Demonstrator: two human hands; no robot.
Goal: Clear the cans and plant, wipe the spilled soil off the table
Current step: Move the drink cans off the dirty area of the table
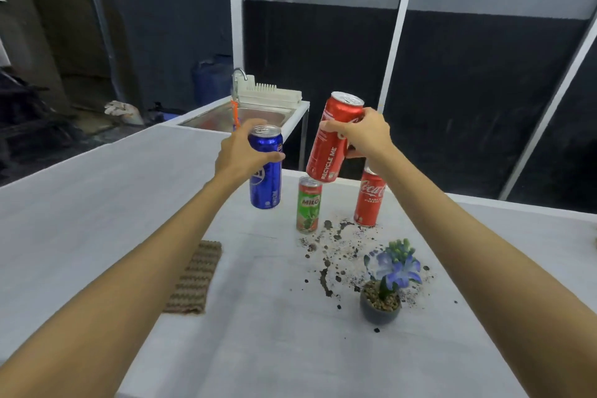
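Left hand (240, 152): grips blue can (265, 171), lifted.
Right hand (361, 136): grips tilted red can (332, 139), lifted.
Table (113, 203): Milo can (309, 205), Coca-Cola can (371, 197), soil (336, 252), plant (387, 281) near right.

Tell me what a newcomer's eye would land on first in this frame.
Two hands are raised mid-frame: the left hand grips a blue Pepsi can, and the right hand holds a red Coca-Cola can tilted. Below them, a green Milo can and a second Coca-Cola can stand on the white table. Nearer the camera, dark spilled soil is scattered beside a small potted plant with blue flowers.
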